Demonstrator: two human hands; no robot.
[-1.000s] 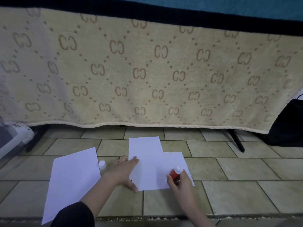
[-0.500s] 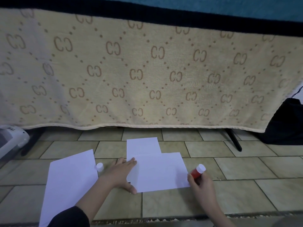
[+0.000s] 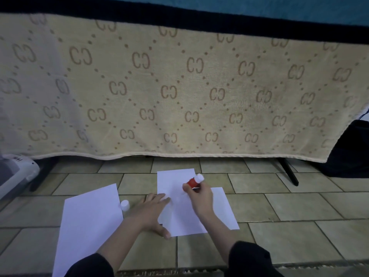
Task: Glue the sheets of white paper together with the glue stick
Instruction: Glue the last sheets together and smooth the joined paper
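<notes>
Two overlapping sheets (image 3: 219, 208) lie on the tiled floor (image 3: 299, 204); the left hand (image 3: 151, 212) presses them flat, fingers spread, while the right hand (image 3: 197, 196) grips the glue stick (image 3: 194, 181) above them.

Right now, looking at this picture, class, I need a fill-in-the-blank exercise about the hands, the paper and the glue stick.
1. The glue stick is held in the ____ hand.
2. The left hand lies flat on the sheets, its fingers ____.
3. The loose white cap stands between the left hand and the ____ sheet.
4. The sheets lie on a ____ floor.

Missing words: right; spread; separate; tiled
</notes>
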